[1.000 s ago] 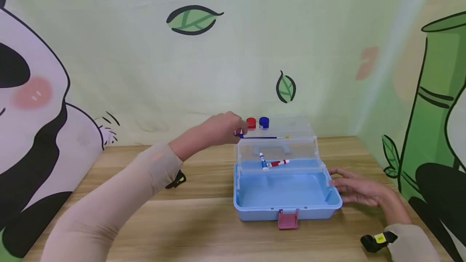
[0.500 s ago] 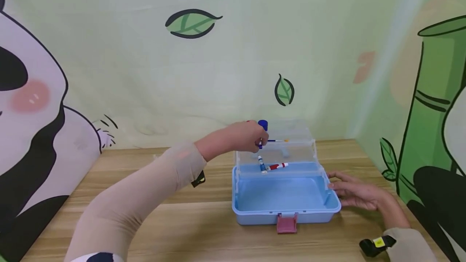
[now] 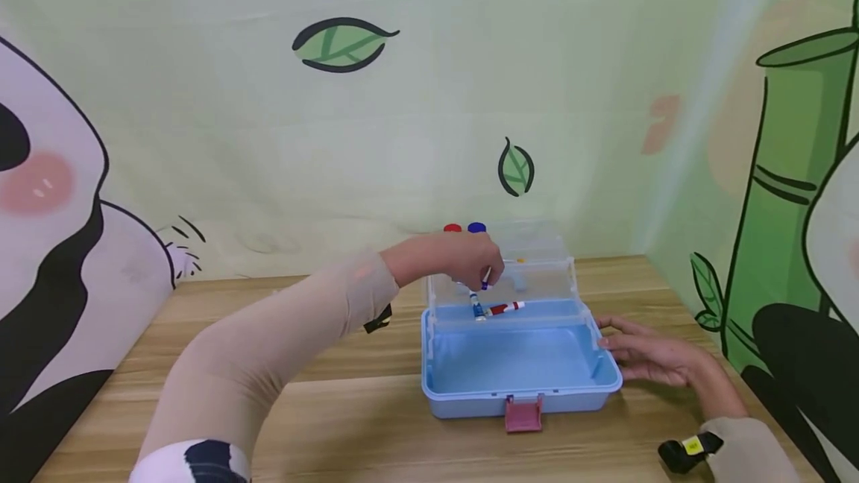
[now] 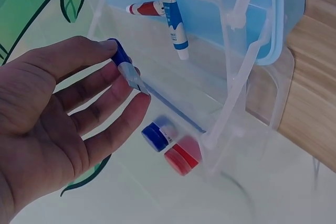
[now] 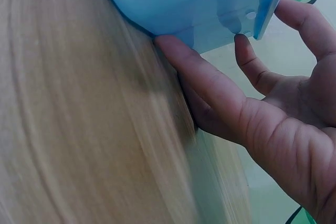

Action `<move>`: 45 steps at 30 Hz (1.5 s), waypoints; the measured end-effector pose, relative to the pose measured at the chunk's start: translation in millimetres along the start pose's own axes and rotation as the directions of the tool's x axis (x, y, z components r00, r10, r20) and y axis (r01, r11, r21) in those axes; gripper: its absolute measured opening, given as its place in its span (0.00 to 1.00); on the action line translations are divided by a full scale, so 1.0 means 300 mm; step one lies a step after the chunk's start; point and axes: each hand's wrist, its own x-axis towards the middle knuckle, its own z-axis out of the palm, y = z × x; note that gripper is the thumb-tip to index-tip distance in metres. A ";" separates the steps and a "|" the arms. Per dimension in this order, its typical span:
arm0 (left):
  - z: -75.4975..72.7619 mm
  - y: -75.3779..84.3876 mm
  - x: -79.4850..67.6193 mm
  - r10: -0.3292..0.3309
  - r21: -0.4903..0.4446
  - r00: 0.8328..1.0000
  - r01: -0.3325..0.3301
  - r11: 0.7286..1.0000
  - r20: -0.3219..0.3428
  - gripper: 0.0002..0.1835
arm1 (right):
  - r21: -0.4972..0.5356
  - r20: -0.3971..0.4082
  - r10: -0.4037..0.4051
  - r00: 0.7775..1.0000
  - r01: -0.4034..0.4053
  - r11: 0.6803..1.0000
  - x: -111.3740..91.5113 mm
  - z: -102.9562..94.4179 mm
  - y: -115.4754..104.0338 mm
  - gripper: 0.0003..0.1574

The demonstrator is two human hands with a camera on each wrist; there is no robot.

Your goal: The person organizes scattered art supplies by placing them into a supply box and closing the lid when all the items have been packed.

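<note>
My left hand (image 3: 463, 256) pinches a small blue-and-white paint tube (image 4: 127, 69) between thumb and fingertips, over the raised clear tray of a light blue box (image 3: 523, 401). On that tray lie a blue-and-white paint tube (image 4: 175, 24) and a red paint tube (image 3: 505, 308) with a white cap. A thin blue paintbrush (image 4: 176, 108) rests farther back on the clear plastic, mostly behind my hand in the head view. My right hand (image 3: 661, 356) touches the box's right side with spread, slightly bent fingers.
A red paint jar (image 4: 182, 157) and a blue paint jar (image 4: 156, 136) stand side by side at the back, on the clear plastic. A pink latch (image 3: 523, 416) hangs from the box's front. The wooden table (image 3: 349, 423) meets a printed backdrop (image 3: 403, 133) behind.
My left hand has moved right and a little toward me with the tube, from the left of the jars to above the clear tray. My right hand stays at the box's side.
</note>
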 end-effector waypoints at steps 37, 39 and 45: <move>0.125 0.050 0.189 0.082 0.144 0.997 -0.079 0.986 -0.009 0.08 | 0.012 -0.034 -0.002 0.999 0.003 1.000 -0.004 0.005 0.001 0.39; 0.128 0.049 0.186 0.079 0.136 0.997 -0.076 0.988 -0.018 0.08 | 0.006 -0.036 -0.003 0.999 0.003 1.000 -0.005 0.004 0.001 0.39; 0.108 0.044 0.135 0.078 0.085 0.995 -0.073 0.994 -0.055 0.10 | -0.016 -0.031 -0.013 0.999 0.013 1.000 -0.005 0.002 0.000 0.40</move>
